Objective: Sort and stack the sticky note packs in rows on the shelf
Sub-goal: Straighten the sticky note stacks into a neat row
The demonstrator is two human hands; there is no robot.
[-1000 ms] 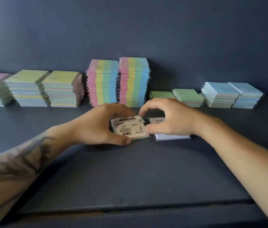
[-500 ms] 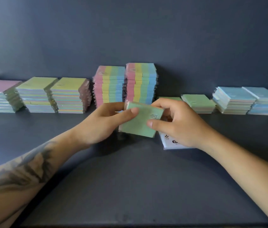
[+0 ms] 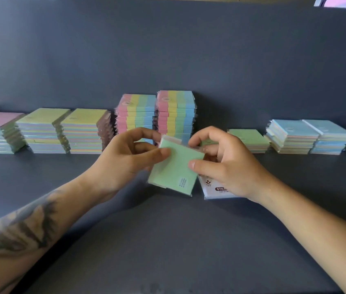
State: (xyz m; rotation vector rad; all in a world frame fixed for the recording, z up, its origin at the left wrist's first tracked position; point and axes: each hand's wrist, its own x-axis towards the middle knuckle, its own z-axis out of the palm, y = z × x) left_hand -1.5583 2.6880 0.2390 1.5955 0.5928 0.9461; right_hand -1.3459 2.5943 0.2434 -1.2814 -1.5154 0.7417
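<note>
Most packs already stand sorted in rows along the shelf; both the left hand and the right hand pinch a green pack above it, unplaced; a white-faced pack waits beneath.

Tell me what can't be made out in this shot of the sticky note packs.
- White pack, head view: right hand covers most, label cut off.
- Round sticker on green pack: print too small.
- Green stack: left part behind that hand.
- Far-left stacks: cut by frame edge.
</note>
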